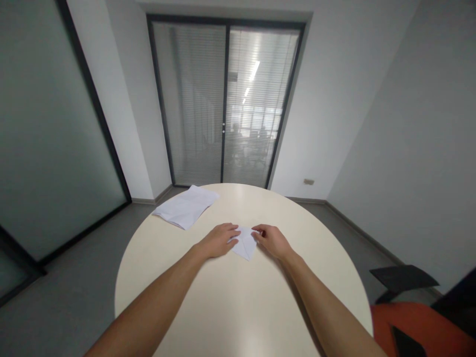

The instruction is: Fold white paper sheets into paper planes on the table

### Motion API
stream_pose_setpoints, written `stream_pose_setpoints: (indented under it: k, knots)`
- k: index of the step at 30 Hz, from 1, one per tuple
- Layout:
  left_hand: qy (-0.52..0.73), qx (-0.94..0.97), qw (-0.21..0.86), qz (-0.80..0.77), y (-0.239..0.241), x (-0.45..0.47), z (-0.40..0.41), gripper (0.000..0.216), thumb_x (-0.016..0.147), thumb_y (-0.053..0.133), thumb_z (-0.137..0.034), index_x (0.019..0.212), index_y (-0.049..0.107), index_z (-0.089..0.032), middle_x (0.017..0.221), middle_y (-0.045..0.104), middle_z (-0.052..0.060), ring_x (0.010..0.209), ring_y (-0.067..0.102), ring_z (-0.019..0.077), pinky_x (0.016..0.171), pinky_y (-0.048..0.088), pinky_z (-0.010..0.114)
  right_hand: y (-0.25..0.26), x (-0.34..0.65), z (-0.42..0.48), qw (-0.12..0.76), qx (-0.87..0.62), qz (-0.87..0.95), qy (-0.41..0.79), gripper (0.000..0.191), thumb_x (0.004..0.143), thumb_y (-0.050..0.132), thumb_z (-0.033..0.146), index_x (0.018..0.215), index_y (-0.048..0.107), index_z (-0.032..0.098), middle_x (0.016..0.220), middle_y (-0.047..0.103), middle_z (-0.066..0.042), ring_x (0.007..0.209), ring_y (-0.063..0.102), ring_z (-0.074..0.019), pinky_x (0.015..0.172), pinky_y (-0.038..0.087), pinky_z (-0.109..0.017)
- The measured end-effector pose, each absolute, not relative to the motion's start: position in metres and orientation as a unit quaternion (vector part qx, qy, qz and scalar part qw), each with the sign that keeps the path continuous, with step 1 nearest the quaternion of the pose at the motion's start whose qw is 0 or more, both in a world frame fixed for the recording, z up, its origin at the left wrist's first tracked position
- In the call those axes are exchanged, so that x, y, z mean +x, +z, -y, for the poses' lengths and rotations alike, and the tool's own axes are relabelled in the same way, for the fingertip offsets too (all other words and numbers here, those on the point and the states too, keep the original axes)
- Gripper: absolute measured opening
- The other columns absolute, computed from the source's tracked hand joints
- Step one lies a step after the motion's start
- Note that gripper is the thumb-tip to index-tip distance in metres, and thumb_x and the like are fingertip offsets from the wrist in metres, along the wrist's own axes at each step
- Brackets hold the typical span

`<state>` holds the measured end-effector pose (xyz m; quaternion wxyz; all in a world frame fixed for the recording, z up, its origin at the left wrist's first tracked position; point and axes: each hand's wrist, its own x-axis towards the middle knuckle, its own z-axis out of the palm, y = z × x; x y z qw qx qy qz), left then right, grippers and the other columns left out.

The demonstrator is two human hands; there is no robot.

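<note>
A small folded sheet of white paper (245, 244) lies on the round cream table (238, 307), between my two hands. My left hand (219, 240) rests flat on the paper's left edge with its fingers stretched out over it. My right hand (270, 239) has its fingers curled, pinching the paper's upper right edge against the table. Both forearms reach in from the bottom of the view.
A stack of white paper sheets (187, 206) lies at the table's far left edge. An orange chair (416, 329) with a black armrest (403, 278) stands at the right. Glass doors with blinds (225, 104) close the room behind the table.
</note>
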<state>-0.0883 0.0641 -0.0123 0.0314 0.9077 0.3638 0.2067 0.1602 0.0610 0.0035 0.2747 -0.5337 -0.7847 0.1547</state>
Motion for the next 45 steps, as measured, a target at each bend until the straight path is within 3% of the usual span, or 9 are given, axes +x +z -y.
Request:
stream_pose_setpoints:
  k: [8,14,18,24,28,33,36,38,45]
  knots:
    - [0.306,0.876,-0.025,-0.372,0.002,-0.081,-0.062,0.038,0.096,0.053,-0.023,0.134,0.058,-0.02,0.134,0.063,0.009,0.123,0.055,0.024,0.108,0.041,0.045,0.011,0.15,-0.058,0.353,-0.467,0.797,0.148,0.024,0.091,0.059,0.035,0.108,0.073,0.024,0.102,0.075,-0.004,0.08,0.064,-0.0182,0.075,0.049,-0.031]
    - [0.304,0.871,0.002,-0.385,0.011,-0.078,-0.058,0.026,0.098,0.053,-0.023,0.119,0.067,-0.018,0.106,0.072,0.007,0.103,0.061,0.0232,0.097,0.045,0.041,0.013,0.148,-0.054,0.371,-0.433,0.805,0.162,0.026,0.09,0.061,0.036,0.112,0.068,0.023,0.098,0.073,-0.004,0.08,0.064,-0.0176,0.075,0.05,-0.031]
    - [0.335,0.852,0.024,-0.402,0.016,-0.077,-0.058,0.018,0.098,0.053,-0.024,0.101,0.071,-0.02,0.097,0.072,0.005,0.095,0.062,0.0222,0.09,0.044,0.038,0.009,0.149,-0.054,0.391,-0.435,0.786,0.199,0.039,0.09,0.06,0.037,0.127,0.058,0.023,0.096,0.07,-0.004,0.079,0.063,-0.0168,0.074,0.05,-0.031]
    - [0.413,0.808,0.038,-0.418,0.018,-0.08,-0.06,0.016,0.097,0.052,-0.023,0.098,0.068,-0.02,0.096,0.071,0.004,0.092,0.061,0.0207,0.087,0.044,0.036,0.003,0.151,-0.056,0.391,-0.463,0.76,0.234,0.053,0.088,0.062,0.037,0.137,0.048,0.022,0.101,0.069,-0.006,0.085,0.064,-0.0192,0.076,0.05,-0.033]
    - [0.453,0.786,0.055,-0.417,0.017,-0.08,-0.063,0.014,0.096,0.053,-0.023,0.096,0.067,-0.02,0.094,0.071,0.004,0.091,0.061,0.0203,0.087,0.045,0.035,0.0,0.152,-0.06,0.438,-0.454,0.745,0.217,0.057,0.085,0.067,0.037,0.137,0.048,0.022,0.113,0.066,-0.009,0.102,0.062,-0.0222,0.088,0.05,-0.037]
    - [0.491,0.763,0.067,-0.415,0.015,-0.08,-0.065,0.013,0.096,0.054,-0.022,0.097,0.067,-0.02,0.093,0.07,0.003,0.089,0.06,0.0192,0.085,0.046,0.033,-0.006,0.153,-0.068,0.5,-0.438,0.703,0.251,0.064,0.082,0.069,0.041,0.139,0.043,0.024,0.134,0.056,-0.013,0.113,0.058,-0.0239,0.086,0.054,-0.038]
    - [0.497,0.752,0.07,-0.427,0.015,-0.081,-0.065,0.013,0.095,0.055,-0.023,0.097,0.068,-0.02,0.092,0.07,0.003,0.088,0.06,0.0188,0.084,0.047,0.032,-0.012,0.154,-0.072,0.511,-0.456,0.681,0.26,0.079,0.079,0.071,0.045,0.146,0.033,0.025,0.14,0.051,-0.015,0.108,0.059,-0.0227,0.083,0.056,-0.038]
    - [0.498,0.747,0.073,-0.434,0.015,-0.082,-0.065,0.014,0.095,0.056,-0.025,0.097,0.069,-0.021,0.092,0.07,0.003,0.088,0.06,0.0189,0.084,0.047,0.032,-0.015,0.153,-0.072,0.497,-0.465,0.679,0.274,0.086,0.079,0.072,0.046,0.15,0.029,0.024,0.131,0.057,-0.014,0.098,0.062,-0.0207,0.081,0.057,-0.038]
    - [0.495,0.763,0.092,-0.406,0.015,-0.082,-0.065,0.012,0.092,0.058,-0.022,0.093,0.07,-0.021,0.093,0.072,0.003,0.093,0.062,0.0198,0.088,0.048,0.035,0.001,0.154,-0.064,0.439,-0.453,0.735,0.249,0.028,0.087,0.061,0.035,0.109,0.07,0.019,0.105,0.074,-0.009,0.095,0.067,-0.0227,0.089,0.054,-0.038]
